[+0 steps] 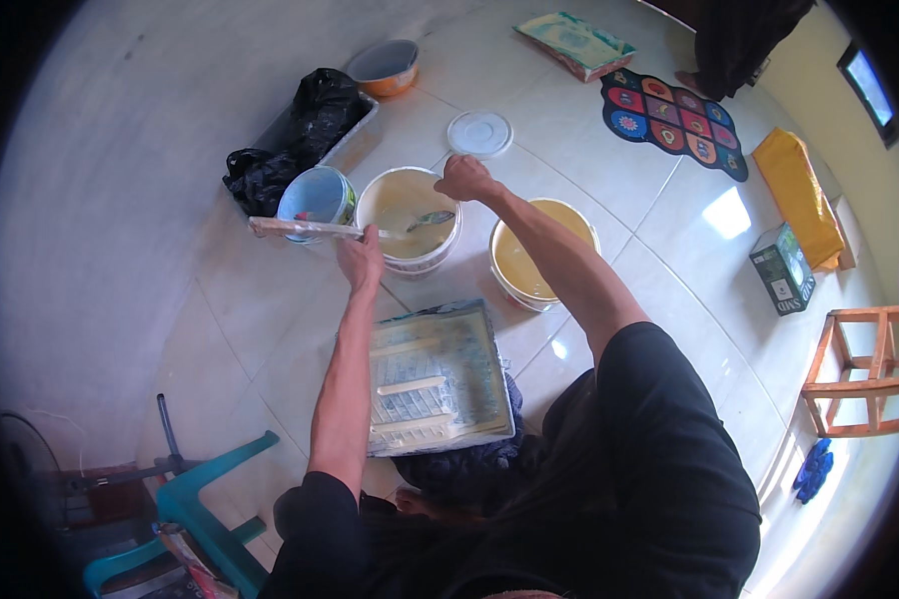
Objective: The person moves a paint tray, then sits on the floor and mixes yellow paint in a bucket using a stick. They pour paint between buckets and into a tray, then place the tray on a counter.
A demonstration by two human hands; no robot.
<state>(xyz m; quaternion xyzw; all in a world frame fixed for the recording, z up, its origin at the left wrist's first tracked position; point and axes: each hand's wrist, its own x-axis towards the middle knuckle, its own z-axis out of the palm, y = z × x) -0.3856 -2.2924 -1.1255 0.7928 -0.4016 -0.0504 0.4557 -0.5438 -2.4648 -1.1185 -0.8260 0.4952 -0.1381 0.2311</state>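
My left hand (362,262) grips a long, flat, paint-smeared stick (305,229), held level across the rims of two buckets. The stick's right end reaches over a white bucket (410,262) holding cream paint. In that bucket shows a small spoon-like metal piece (432,220), partly coated. Above the same bucket's right rim, my right hand (466,180) is closed; whatever its fingers hold is hidden. A second bucket (509,290) with yellowish paint stands under my right forearm. Nearer me lies a paint tray (489,384), smeared with thick cream paint.
A light-blue pail (315,190) and a bin with black plastic bags (325,110) stand left, before an orange basin (385,70). A white lid (479,134) lies beyond. A green plastic chair (205,499), wooden stool (859,374), box (782,270) and mat (669,115) surround me. Someone stands at the far right.
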